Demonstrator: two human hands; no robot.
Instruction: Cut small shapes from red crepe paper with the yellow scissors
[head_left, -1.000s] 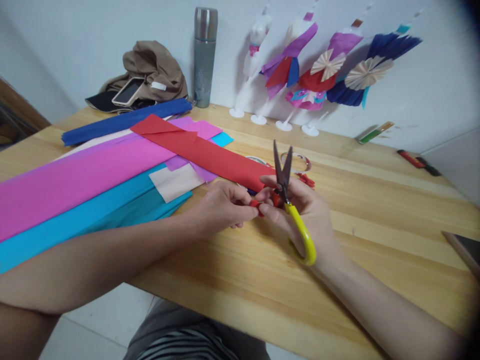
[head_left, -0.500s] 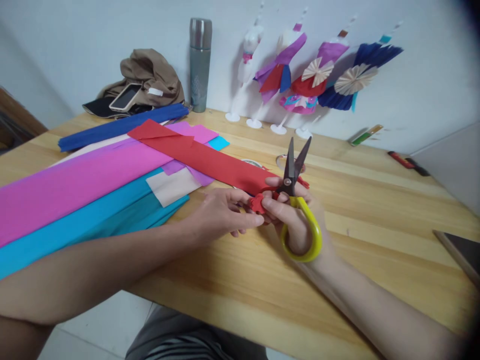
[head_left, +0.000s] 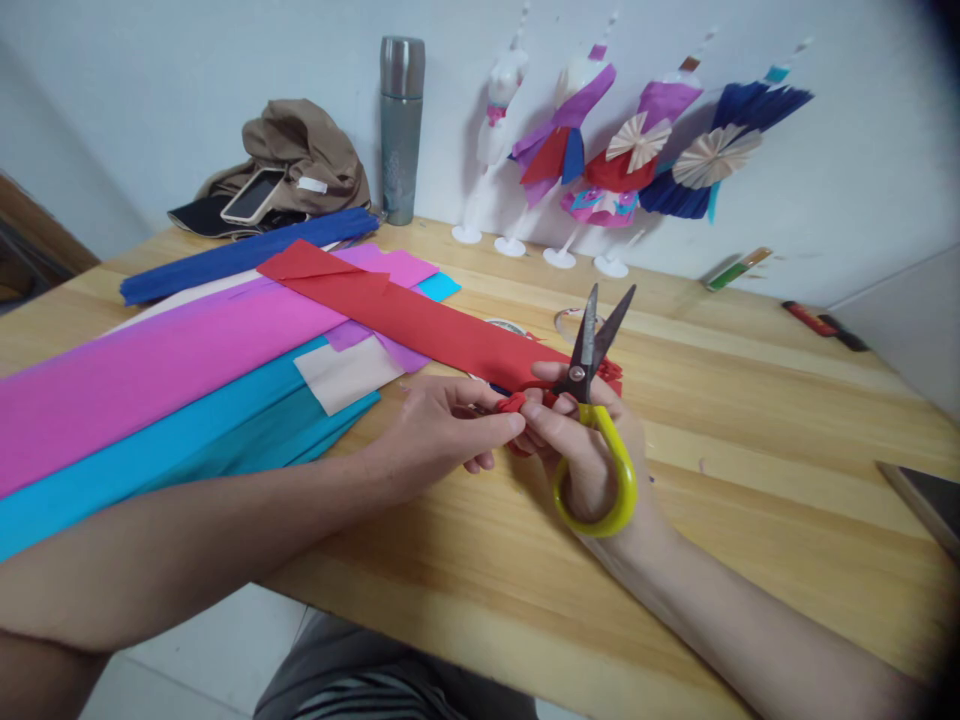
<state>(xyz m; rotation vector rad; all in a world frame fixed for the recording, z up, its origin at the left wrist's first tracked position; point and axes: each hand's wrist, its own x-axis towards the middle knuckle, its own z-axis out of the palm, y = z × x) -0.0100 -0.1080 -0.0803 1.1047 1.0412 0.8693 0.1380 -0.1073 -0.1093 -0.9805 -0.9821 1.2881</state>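
Pinching a small crumpled red-paper piece (head_left: 512, 402) at your one o'clock, your left hand (head_left: 431, 435) and right hand (head_left: 579, 442) seem midway: it's bunched, apparently unfinished; your right grip holds yellow-handled metal scissors (head_left: 577, 374).

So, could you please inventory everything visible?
Metal scissors: one, yellow-handled, right hand
Crumpled paper: one, red, at left hand
Long papers: several, red, pink, purple, blue, teal, left
Small paper rectangle: one, beige, on papers
Paper roll: one, dark blue, back left
Thin rings: two, pale, centre
Metal flask: one, grey, by wall
Crumpled cloth: one, brown, back left
Phone: one, dark screen, by cloth
Dressed figures: four, multicoloured, by wall
Slim objects: several, green, red, black, back right
Flat object: one, dark, right edge
Wooden table: one, tan, beneath
Hands: two, bare, centre
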